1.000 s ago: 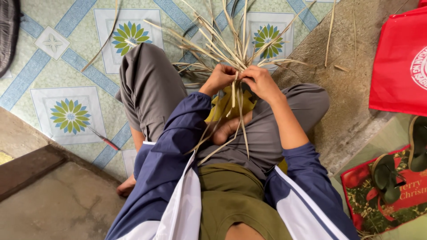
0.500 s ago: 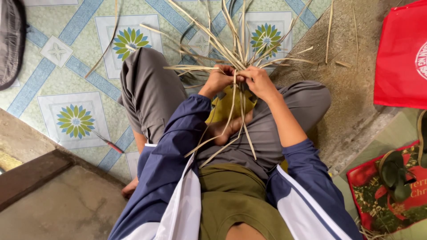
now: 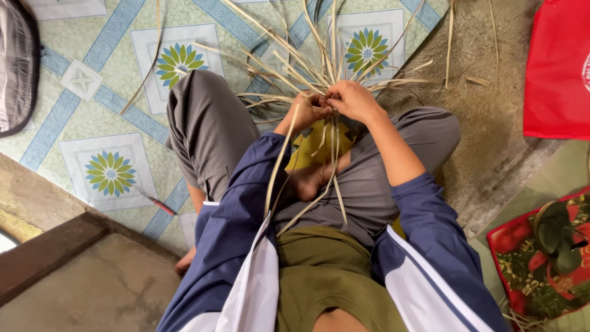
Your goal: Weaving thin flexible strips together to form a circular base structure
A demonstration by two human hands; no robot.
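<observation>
— Where from?
— One head-worn view only, looking steeply down over chest and crossed legs onto the patterned floor mat point(image 3: 110, 98).
— How near?
— Close: left hand point(image 3: 307, 109) and right hand point(image 3: 353, 100) just above centre, palm strips point(image 3: 319, 67) fanning toward the top edge.
— Shared ground?
— None; single view.

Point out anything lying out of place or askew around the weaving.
A few dry strips lie scattered on the bare concrete, apart from the bundle both hands grip. A small red-handled tool lies loose on the patterned mat. Nothing looks damaged.
</observation>
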